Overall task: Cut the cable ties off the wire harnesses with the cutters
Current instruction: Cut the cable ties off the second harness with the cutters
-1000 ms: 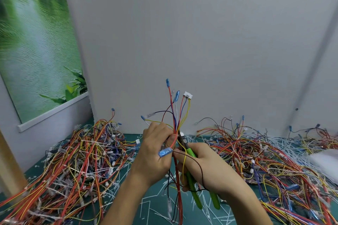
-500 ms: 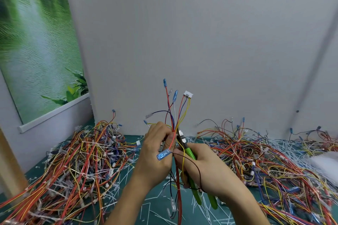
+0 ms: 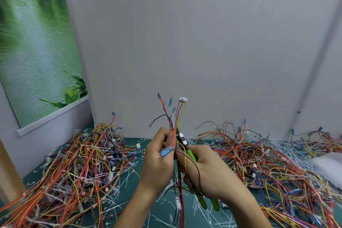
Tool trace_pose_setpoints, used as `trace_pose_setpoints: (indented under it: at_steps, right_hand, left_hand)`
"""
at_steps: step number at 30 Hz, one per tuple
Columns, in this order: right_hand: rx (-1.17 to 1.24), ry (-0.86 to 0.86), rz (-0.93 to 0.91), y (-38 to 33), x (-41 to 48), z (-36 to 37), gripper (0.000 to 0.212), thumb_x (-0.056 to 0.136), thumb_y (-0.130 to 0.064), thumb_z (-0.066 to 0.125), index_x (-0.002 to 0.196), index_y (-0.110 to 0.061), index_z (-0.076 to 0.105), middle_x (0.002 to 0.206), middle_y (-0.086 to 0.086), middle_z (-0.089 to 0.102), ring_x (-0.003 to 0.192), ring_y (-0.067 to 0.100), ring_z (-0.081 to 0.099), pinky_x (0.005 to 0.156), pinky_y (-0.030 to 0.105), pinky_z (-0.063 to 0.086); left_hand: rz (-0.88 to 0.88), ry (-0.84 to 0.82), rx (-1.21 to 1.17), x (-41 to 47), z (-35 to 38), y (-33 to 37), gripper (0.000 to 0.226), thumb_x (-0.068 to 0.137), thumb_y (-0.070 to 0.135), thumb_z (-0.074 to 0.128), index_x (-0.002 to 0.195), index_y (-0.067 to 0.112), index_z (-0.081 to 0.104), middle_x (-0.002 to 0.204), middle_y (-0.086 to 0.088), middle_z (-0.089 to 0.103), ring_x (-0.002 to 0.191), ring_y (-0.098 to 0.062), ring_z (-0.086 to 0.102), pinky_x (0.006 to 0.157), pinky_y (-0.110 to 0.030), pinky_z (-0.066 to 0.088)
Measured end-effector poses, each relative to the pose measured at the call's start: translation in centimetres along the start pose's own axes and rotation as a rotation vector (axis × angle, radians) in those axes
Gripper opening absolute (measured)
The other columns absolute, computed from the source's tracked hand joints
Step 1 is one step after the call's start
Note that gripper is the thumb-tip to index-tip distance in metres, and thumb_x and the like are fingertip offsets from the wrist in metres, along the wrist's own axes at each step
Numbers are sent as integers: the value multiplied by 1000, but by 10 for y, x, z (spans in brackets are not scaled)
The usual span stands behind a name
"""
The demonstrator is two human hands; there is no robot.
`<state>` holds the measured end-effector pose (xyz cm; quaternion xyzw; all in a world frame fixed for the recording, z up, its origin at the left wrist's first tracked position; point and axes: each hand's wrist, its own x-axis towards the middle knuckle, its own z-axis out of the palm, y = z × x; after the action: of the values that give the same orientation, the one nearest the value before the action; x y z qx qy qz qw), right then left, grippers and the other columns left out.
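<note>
We hold one bunch of wires up in front of us, so we can see where it is tied. Our left hand squeezes it tight to stop it wobbling. Our right hand grips the green cutters, with their nose against the wires, likely for a snip. Wire piles lie on the table on both sides.

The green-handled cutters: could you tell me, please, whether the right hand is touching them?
Touching. The head view shows the right hand curled round the green-handled cutters, with the handles emerging below its palm.
</note>
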<state>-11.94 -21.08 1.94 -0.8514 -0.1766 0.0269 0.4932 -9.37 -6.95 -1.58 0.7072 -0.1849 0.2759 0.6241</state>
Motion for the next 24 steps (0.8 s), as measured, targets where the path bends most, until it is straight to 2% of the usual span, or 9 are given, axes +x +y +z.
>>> trace_pose_setpoints:
  at_steps: [4, 7, 10, 13, 16, 19, 24]
  right_hand:
    - [11, -10, 13, -1, -1, 0, 42, 106, -46, 50, 79, -14, 49, 58, 6, 49, 45, 17, 52, 49, 32, 47]
    - [53, -35, 41, -2, -2, -1, 43, 106, -44, 51, 82, -9, 52, 59, 8, 56, 49, 20, 59, 52, 30, 50]
    - [83, -56, 48, -2, -2, -2, 44, 107, -40, 52, 87, -1, 54, 61, 9, 58, 52, 18, 61, 50, 22, 48]
    - [115, -54, 44, -1, -1, -2, 46, 107, -36, 52, 93, 7, 54, 64, 10, 57, 51, 15, 60, 50, 21, 48]
    - [158, -55, 51, 0, 0, 0, 38, 107, -35, 52, 87, -3, 54, 64, 10, 52, 50, 15, 57, 51, 24, 51]
    - [123, -40, 53, 3, 2, 2, 40, 106, -43, 53, 82, -12, 53, 60, 7, 51, 49, 20, 55, 51, 34, 50]
    - [142, 3, 17, 7, 3, 4, 45, 102, -53, 56, 71, -21, 51, 57, 5, 48, 45, 21, 52, 48, 35, 43]
  left_hand:
    - [23, 13, 39, -1, 0, 1, 27, 101, 34, 46, 79, 21, 51, 68, -9, 48, 63, -31, 44, 55, -37, 37]
    - [89, 9, 149, 1, -2, 1, 23, 102, 27, 45, 80, 21, 51, 71, -2, 48, 67, -28, 46, 61, -43, 40]
    - [195, -10, 286, 3, -8, 0, 21, 101, 18, 47, 80, 17, 50, 76, 8, 45, 73, -20, 45, 65, -32, 40]
    - [235, -48, 369, 5, -11, 1, 22, 102, 18, 46, 80, 21, 47, 79, 11, 44, 78, -16, 45, 69, -30, 39]
    - [243, -75, 386, 6, -13, 0, 22, 102, 20, 46, 81, 18, 49, 80, 12, 46, 81, -15, 46, 70, -32, 40]
    - [236, -81, 371, 7, -15, 0, 22, 102, 21, 46, 81, 19, 50, 80, 13, 45, 80, -15, 46, 70, -29, 40]
    - [221, -70, 352, 6, -13, 2, 23, 103, 21, 46, 81, 28, 47, 79, 15, 45, 78, -14, 46, 69, -25, 38]
